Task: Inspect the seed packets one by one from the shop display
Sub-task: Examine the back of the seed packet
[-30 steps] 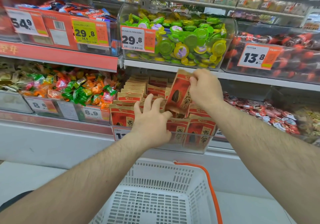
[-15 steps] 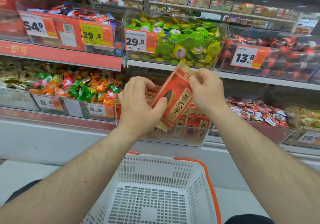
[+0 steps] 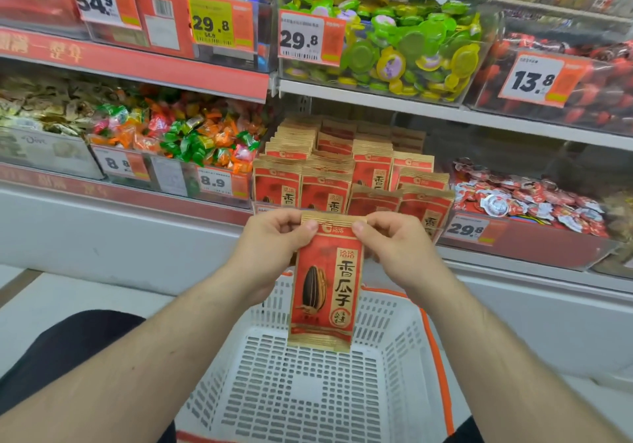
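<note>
Seed packet was held upright over the white basket, its top edge pinched by the left hand and right hand, fingers curled.

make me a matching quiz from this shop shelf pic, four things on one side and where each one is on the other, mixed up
Things
1. red and tan sunflower seed packet
2. white plastic slatted basket
3. green and yellow round jelly cups
4. bright mixed wrapped candies

Places
A. clear bin on the upper shelf
B. pinched at its top by left hand and right hand
C. lower-shelf bin left of the seed display
D. below the hands

Pairs: 1-B, 2-D, 3-A, 4-C
</note>
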